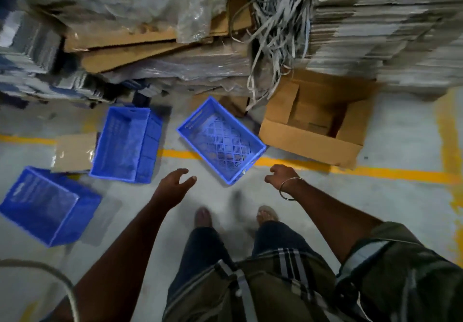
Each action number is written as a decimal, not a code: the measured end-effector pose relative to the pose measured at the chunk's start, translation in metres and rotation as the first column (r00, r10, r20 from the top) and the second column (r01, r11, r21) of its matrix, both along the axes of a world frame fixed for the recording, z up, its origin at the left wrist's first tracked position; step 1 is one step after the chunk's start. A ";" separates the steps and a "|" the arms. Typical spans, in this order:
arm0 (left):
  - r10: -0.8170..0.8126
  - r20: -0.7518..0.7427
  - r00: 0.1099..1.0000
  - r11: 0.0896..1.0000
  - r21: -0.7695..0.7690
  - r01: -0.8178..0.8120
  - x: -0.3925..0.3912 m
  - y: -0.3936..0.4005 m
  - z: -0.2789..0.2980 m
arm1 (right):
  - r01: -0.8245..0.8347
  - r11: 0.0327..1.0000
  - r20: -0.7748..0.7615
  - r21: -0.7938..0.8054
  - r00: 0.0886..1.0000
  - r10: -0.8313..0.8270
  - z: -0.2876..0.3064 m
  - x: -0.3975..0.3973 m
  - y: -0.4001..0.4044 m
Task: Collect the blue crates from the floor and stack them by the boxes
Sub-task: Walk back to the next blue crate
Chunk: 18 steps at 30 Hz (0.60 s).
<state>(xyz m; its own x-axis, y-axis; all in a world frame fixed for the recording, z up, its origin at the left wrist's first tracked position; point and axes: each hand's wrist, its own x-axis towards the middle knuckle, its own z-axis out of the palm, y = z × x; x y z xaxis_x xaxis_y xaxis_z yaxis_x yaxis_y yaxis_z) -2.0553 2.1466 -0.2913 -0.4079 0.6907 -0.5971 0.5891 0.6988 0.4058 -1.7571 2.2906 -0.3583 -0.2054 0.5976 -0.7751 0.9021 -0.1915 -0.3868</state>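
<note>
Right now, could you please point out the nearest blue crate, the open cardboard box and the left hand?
nearest blue crate (223, 143): head view, slotted floor.
open cardboard box (308, 143): head view, front flap.
left hand (175, 184): head view, back of hand.

Three bright blue crates: centre one (221, 141) with a lattice-patterned base, two solid-looking at left (126, 145) and lower left (47, 204); yellow floor line (375, 170) on grey concrete; brown cardboard box (313, 131) at right; olive plaid shirt (275, 284) at bottom
</note>
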 end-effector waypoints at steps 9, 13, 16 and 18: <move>-0.297 0.092 0.950 0.925 -0.221 0.310 -0.184 0.133 -0.143 | 0.467 0.879 0.149 -0.091 0.880 -0.452 -0.097 -0.113 0.009; -0.397 0.081 0.914 0.876 -0.265 0.403 -0.237 0.174 -0.194 | 0.626 0.767 0.143 -0.138 0.779 -0.610 -0.145 -0.178 0.008; -0.440 0.050 0.897 0.860 -0.263 0.437 -0.264 0.213 -0.265 | 0.637 0.762 0.112 -0.121 0.771 -0.627 -0.207 -0.210 0.018; -0.439 0.023 0.898 0.863 -0.268 0.429 -0.282 0.244 -0.323 | 0.674 0.732 0.135 -0.099 0.738 -0.662 -0.256 -0.219 0.025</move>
<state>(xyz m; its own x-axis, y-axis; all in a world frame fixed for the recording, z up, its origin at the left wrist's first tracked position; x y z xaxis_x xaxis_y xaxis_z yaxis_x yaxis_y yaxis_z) -2.3374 2.3903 -0.6139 -0.1291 0.6253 -0.7696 0.8685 0.4459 0.2166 -1.9765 2.3155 -0.6146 0.2769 0.4462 -0.8510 0.5489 -0.8004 -0.2410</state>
